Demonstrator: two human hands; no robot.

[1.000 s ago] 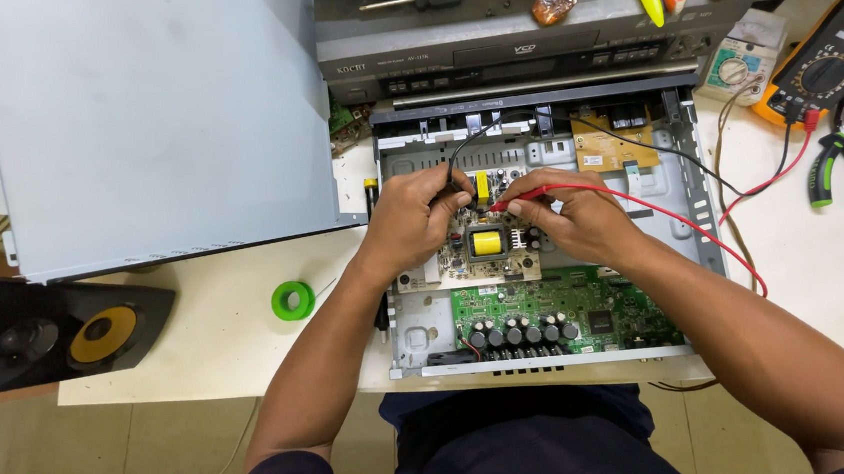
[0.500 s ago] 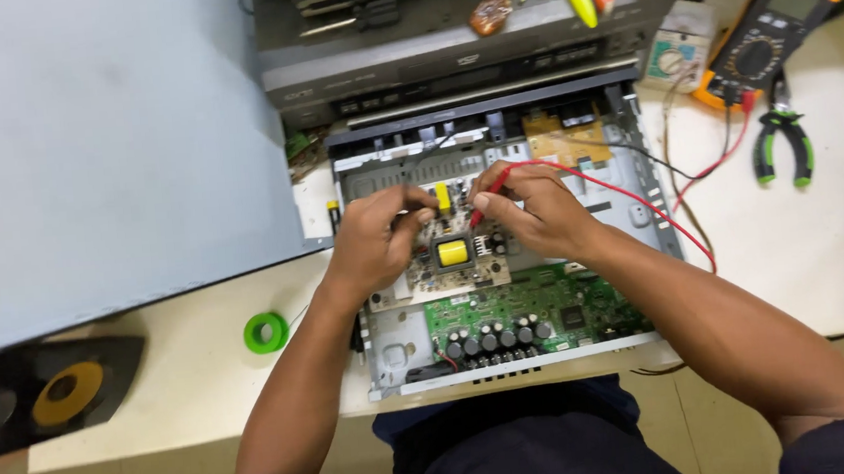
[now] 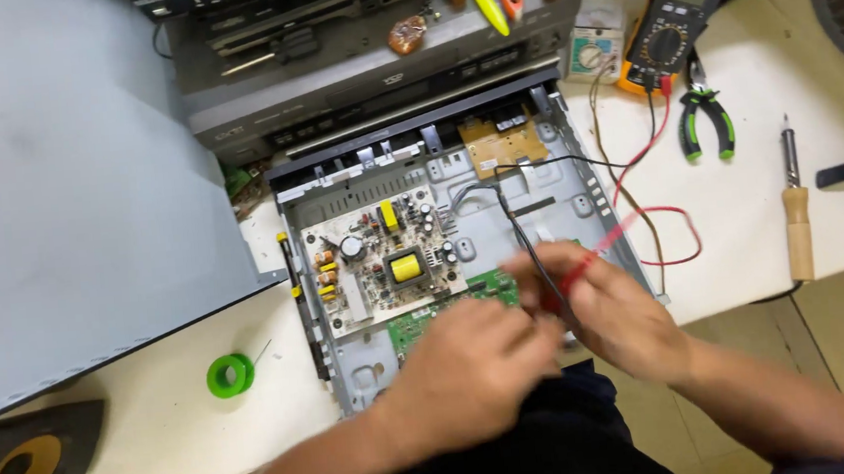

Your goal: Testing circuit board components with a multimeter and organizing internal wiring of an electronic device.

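White work surface carries an opened player chassis. Right hand pinches red and black probes; left hand, blurred, grip indeterminate, touches it. Power board lies up-left, nearer the left hand.

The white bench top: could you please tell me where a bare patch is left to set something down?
Bare bench top lies around the green solder spool, between the grey cover and the opened chassis. Another patch lies between the green-handled pliers and the wooden-handled tool. The shelf behind is crowded.
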